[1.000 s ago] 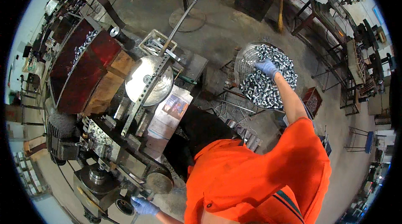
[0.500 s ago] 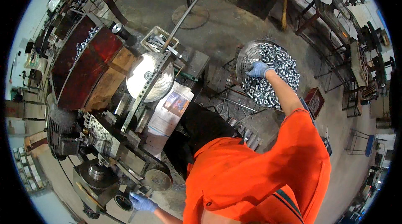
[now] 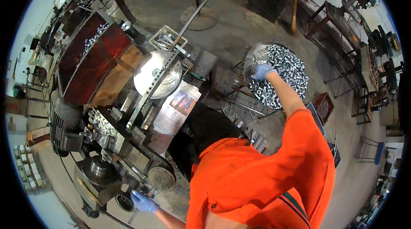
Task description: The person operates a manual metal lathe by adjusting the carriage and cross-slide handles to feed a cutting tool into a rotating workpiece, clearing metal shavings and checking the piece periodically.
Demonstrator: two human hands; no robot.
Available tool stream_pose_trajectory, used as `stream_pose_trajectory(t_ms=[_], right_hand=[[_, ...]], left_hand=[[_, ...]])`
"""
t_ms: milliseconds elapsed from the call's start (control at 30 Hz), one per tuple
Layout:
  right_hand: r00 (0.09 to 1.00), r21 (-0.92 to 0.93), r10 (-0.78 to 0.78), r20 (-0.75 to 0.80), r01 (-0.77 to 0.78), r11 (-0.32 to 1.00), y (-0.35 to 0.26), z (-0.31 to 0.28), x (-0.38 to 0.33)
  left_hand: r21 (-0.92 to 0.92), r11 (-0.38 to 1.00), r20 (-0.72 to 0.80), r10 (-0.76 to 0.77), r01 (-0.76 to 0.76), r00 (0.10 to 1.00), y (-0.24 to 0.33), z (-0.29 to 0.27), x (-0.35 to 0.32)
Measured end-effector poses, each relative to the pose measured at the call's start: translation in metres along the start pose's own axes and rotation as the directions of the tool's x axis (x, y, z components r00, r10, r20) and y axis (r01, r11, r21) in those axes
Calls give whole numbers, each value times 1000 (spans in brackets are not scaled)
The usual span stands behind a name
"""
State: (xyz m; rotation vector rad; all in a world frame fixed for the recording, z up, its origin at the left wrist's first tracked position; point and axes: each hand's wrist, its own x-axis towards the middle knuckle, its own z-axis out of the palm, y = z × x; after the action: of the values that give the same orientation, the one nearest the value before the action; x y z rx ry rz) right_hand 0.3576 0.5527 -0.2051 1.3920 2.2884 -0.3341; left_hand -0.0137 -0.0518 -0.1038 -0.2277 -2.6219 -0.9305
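My right hand, in a blue-grey glove, is in a round perforated metal basin at the right. Its fingers are curled at the edge of a heap of short shiny metal sleeves; anything in them is hidden. At the lower left my left hand, gloved alike, is closed over a thin metal lever beside a dark handwheel. The lever shows past the hand on its lower side. In front of me stands a machine with a shiny round disc and a perforated metal bar across it.
A dark red hopper with some metal pieces stands at the left. Behind the disc is a pale tray of tools. A printed sheet lies near my lap. Beyond the basin sits a red box; a broom stands farther back.
The view has shifted slightly. My right hand stays in the basin at the heap's edge, its fingers a little more tucked in. My left hand keeps its place by the handwheel.
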Motion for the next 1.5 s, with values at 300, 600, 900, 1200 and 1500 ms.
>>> stream_pose_trajectory(t_ms=[300,600,900,1200,1500], right_hand=[[784,373,-374,-495,580,724,-121,-76,-73],[-63,139,-703,-708,964,-227,-355,-121,-214],[-141,48,-789,-598,976,-210,-389,-119,-242],[-197,-163,-861,-470,977,-135,-418,-135,-257],[-242,-82,-903,-354,970,-228,-444,-139,-251]], left_hand=[[-330,942,134,-20,63,991,73,-54,33],[-571,604,805,279,556,524,177,12,21],[-651,-26,739,207,759,641,133,27,-11],[-701,580,591,146,415,793,142,-3,24],[-842,209,478,-139,497,867,104,-36,51]])
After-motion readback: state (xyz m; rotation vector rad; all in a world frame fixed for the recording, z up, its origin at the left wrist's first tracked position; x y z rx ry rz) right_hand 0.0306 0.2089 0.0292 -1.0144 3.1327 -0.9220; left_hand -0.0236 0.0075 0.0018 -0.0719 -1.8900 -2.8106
